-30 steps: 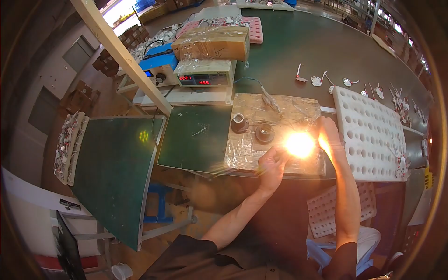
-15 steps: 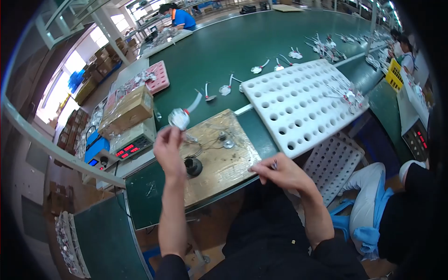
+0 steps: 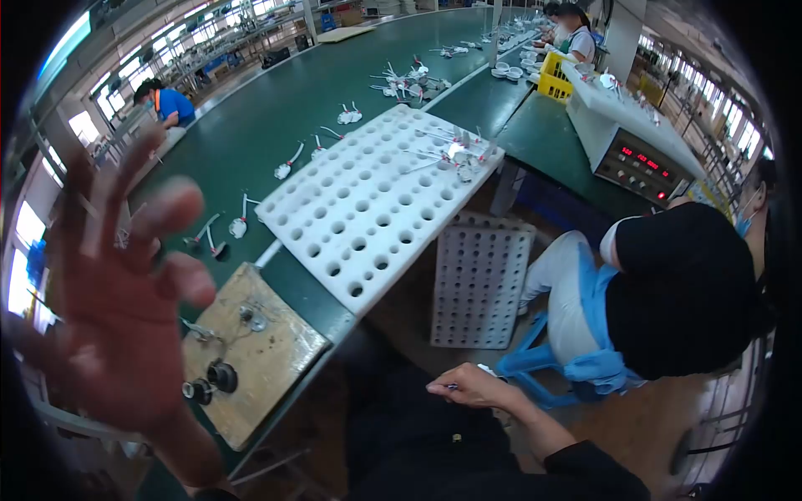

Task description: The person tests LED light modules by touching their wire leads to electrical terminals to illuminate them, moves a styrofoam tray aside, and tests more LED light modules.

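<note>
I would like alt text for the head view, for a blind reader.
A blurred, open left hand is raised close to the camera, beside a wooden board with dark round fixtures. The right hand seems to grip a small, unclear object; beyond lies a white tray with rows of holes, and a co-worker sits at right.

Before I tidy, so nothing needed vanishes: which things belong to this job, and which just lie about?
Likely the job's:
tan wooden board; round black holders; thin, unclear object in the right hand.

Probably lying about:
yellow plastic basket; lower grey perforated tray.
</note>
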`<state>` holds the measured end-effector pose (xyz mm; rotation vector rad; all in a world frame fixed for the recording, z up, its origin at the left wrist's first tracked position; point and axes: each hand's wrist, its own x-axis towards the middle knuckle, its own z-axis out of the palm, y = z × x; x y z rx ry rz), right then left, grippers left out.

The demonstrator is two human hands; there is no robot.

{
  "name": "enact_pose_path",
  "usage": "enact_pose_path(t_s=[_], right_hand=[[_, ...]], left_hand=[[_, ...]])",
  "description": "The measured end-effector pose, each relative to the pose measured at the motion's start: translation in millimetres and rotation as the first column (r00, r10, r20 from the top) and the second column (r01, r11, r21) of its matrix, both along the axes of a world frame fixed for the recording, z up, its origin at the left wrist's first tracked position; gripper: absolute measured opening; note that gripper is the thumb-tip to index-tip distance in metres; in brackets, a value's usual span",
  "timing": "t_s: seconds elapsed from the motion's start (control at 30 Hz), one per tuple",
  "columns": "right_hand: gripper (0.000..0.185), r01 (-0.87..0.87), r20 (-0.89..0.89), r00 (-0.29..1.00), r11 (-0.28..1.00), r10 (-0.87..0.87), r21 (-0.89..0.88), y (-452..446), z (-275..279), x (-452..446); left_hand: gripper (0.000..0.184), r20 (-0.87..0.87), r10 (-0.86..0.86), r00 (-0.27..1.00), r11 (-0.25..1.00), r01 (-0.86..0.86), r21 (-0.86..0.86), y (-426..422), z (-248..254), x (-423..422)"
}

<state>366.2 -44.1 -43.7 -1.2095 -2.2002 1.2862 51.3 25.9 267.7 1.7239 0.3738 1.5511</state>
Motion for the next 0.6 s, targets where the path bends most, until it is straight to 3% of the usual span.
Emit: enact_pose_path(t_s=[0.1, 0.13, 0.23, 0.27, 0.37, 0.6], right_hand=[[0.031, 0.146, -0.091, 0.983, 0.978, -0.160, -0.149, -14.9, -12.3, 7.4], [0.032, 0.113, -0.029, 0.993, 0.991, -0.115, -0.068, -12.0, -8.2, 9.9], [0.034, 0.133, -0.180, 0.976, 0.991, -0.125, 0.033, -16.8, -24.1, 12.7], [0.034, 0.122, -0.093, 0.987, 0.990, -0.128, -0.070, -17.7, -8.5, 12.1], [0.034, 0.197, -0.019, 0.979, 0.972, -0.201, -0.125, -19.6, 4.8, 14.8], [0.030, 0.197, -0.065, 0.979, 0.978, -0.193, 0.064, -16.6, -4.6, 24.5]], left_hand=[[0.086, 0.009, -0.101, 0.995, 0.994, 0.101, 0.040, 0.8, 21.9, 29.0], [0.086, 0.006, -0.147, 0.989, 0.987, 0.146, 0.066, 1.7, 25.2, 38.9], [0.085, 0.001, -0.200, 0.980, 0.980, 0.200, 0.005, 4.7, 25.5, 63.1], [0.085, 0.002, -0.216, 0.976, 0.976, 0.216, -0.011, 6.3, 24.9, 70.9], [0.084, -0.012, -0.279, 0.960, 0.960, 0.278, -0.025, 6.3, 16.0, 92.5], [0.082, -0.015, -0.350, 0.937, 0.934, 0.348, -0.087, 5.4, 6.9, 123.9]])
